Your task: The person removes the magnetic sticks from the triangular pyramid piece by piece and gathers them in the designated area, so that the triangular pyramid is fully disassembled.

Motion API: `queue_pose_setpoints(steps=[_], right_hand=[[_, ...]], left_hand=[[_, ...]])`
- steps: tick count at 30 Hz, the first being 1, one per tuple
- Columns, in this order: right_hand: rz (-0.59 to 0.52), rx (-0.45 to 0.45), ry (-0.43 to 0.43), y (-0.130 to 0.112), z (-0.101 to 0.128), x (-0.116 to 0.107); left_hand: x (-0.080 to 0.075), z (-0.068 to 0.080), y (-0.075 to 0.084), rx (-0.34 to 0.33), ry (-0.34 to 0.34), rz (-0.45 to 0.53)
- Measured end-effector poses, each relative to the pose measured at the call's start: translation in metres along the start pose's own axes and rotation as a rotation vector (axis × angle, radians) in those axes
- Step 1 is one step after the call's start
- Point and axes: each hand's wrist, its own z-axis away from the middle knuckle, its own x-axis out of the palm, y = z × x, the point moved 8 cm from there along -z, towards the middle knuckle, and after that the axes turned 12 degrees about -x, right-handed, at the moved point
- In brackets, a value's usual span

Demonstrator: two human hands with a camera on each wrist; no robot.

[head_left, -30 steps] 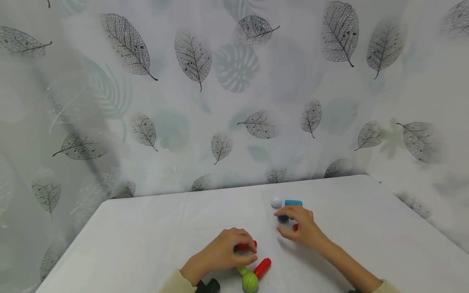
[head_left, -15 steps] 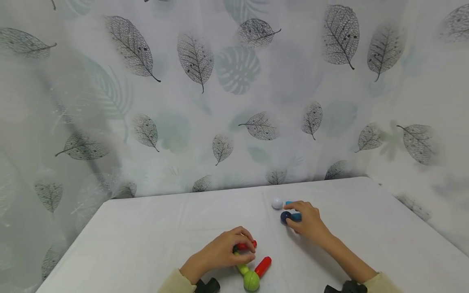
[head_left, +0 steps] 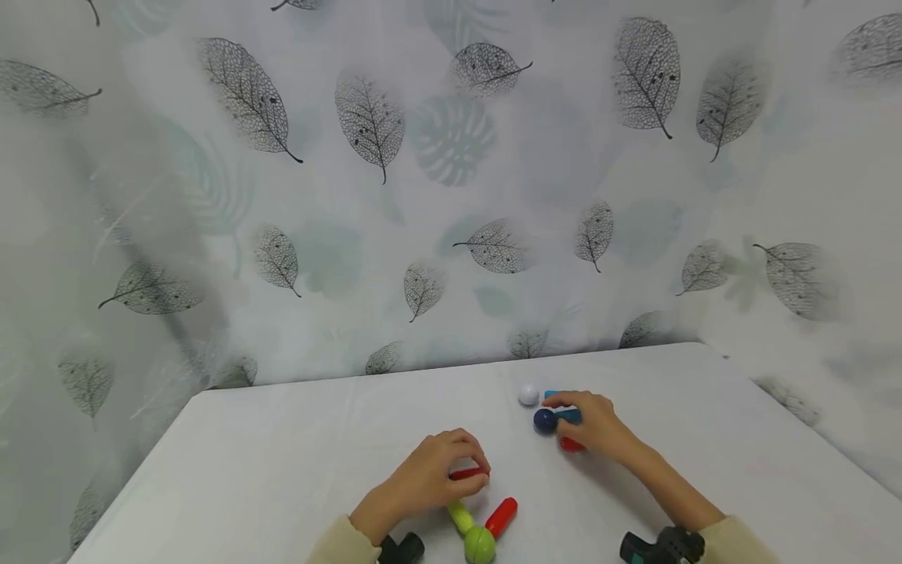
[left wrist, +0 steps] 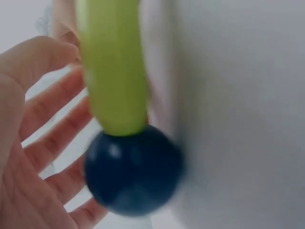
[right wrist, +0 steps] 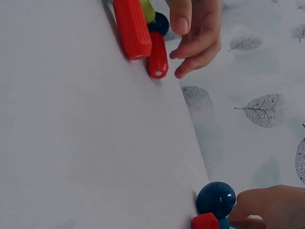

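In the head view my left hand [head_left: 476, 476] pinches a short red stick [head_left: 465, 473] near the table's front. The right wrist view shows its curled fingers [right wrist: 195, 45] beside that red stick [right wrist: 157, 58]. Just below lie a green stick [head_left: 460, 515] joined to a green ball [head_left: 480, 544], and a second red stick [head_left: 502, 517]. The left wrist view shows a green stick [left wrist: 112, 67] on a dark blue ball [left wrist: 133, 169]. Farther right, my right hand [head_left: 566, 412] grips a blue stick [head_left: 571, 416] tipped with a dark blue ball [head_left: 544, 421], also seen as the dark blue ball [right wrist: 216, 198].
A white ball [head_left: 528, 395] and another blue stick [head_left: 552, 394] lie just beyond my right hand. A red piece [head_left: 571, 446] sits under it. The white table [head_left: 282, 454] meets a leaf-patterned curtain [head_left: 451, 196] at the back and right.
My right hand reached a little farther and closed on the blue stick beside the dark blue ball. My left hand stayed on the red stick, shifting it slightly.
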Motion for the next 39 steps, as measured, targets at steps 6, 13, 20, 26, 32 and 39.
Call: queue_pose_setpoints(steps=[6,13,20,26,32,39], right_hand=[[0.0,0.042,-0.089,0.01,-0.001,0.003],[0.01,0.008,-0.149,0.014,-0.002,0.009],[-0.087,-0.125,-0.065,0.002,-0.005,0.002],[-0.197,-0.216,-0.008,-0.008,-0.003,-0.003],[-0.175,-0.273,0.012,-0.014,-0.002,-0.009],[-0.096,-0.155,-0.007,0.007,0.0,-0.012]], left_hand=[[-0.008,-0.024,0.013,-0.015,0.032,-0.089],[-0.005,-0.057,0.025,-0.046,-0.01,-0.154],[0.003,-0.087,0.039,-0.12,-0.036,-0.211],[0.009,-0.101,0.04,-0.171,-0.052,-0.159],[0.013,-0.103,0.045,-0.154,-0.045,-0.12],[0.016,-0.104,0.04,-0.196,-0.052,-0.2]])
